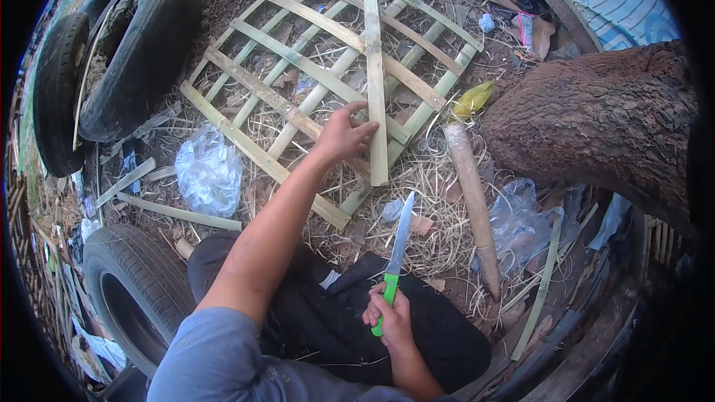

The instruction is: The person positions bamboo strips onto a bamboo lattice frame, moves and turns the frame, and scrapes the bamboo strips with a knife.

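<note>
A lattice of split bamboo strips (278, 108) lies on the ground in front of me, crossed in open squares. Over it, running from the far edge toward me, lies a loose-looking bamboo strip (377, 152). My left hand (346, 134) reaches out to this strip, its fingers curled at the strip's left edge near the lower end; part of the grip is hidden. In my right hand (391, 316), above my right leg, is a knife (400, 242) with a green handle. Its blade points up and away, toward the lattice's near corner, apart from it.
Old tyres (141, 52) stand at the far left, with another tyre (138, 290) beside my left leg. A thick tree trunk (596, 126) fills the right. Near it lie a round wooden stick (474, 208) and clear plastic (521, 223). Shavings and a plastic bag (208, 171) litter the soil.
</note>
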Available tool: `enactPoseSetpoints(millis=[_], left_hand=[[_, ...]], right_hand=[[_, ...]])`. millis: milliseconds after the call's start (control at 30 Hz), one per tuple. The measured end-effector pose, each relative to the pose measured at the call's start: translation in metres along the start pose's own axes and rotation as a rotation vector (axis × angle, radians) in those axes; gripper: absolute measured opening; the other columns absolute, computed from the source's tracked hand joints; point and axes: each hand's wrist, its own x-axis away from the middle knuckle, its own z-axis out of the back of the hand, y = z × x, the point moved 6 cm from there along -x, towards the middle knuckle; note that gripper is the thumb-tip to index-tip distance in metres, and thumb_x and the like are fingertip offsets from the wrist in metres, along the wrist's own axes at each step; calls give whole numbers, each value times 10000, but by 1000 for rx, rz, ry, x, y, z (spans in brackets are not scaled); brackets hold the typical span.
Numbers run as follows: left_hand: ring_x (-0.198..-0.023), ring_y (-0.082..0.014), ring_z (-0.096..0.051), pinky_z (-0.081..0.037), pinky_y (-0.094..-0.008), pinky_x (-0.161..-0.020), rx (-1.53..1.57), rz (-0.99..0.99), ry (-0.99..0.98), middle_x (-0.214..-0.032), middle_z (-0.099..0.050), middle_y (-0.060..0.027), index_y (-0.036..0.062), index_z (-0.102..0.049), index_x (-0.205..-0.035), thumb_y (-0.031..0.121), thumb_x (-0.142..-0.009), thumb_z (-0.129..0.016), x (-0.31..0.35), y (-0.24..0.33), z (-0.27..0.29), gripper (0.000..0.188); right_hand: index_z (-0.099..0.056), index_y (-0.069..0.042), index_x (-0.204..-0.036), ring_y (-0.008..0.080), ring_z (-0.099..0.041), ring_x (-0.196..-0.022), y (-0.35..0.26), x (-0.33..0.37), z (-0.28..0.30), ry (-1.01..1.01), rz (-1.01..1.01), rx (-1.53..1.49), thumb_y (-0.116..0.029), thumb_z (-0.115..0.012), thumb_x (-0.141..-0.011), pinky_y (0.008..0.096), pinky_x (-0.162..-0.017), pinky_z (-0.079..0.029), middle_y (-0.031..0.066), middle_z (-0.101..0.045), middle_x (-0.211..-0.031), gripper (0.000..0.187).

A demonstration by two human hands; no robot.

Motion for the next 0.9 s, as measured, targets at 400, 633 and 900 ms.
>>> enactPoseSetpoints(millis=[400,633,900], left_hand=[[-811,-151,-616,-530,-325,-740,692,-2,-275,-967,-614,-51,51,-430,-1332,154,-941,-542,5,18,4,420],[-670,-118,-502,-532,-299,-678,934,4,-263,-801,-458,-13,59,-380,-1339,177,-994,-359,21,48,12,365],[-448,-52,-262,-218,-179,-353,859,139,-239,-607,-285,54,38,-403,-1190,566,-965,-295,33,37,33,584]], right_hand=[[-516,-33,-968,88,-425,-452,-1,0,-1,1,7,16,-80,-532,-910,283,-495,-427,-4,-425,-581,77],[-514,-33,-957,90,-425,-450,-2,2,-4,-9,28,51,-81,-539,-904,280,-492,-426,-3,-427,-582,75],[-516,-47,-948,88,-420,-445,-1,5,-7,-49,69,74,-105,-565,-899,276,-485,-419,-5,-431,-582,91]])
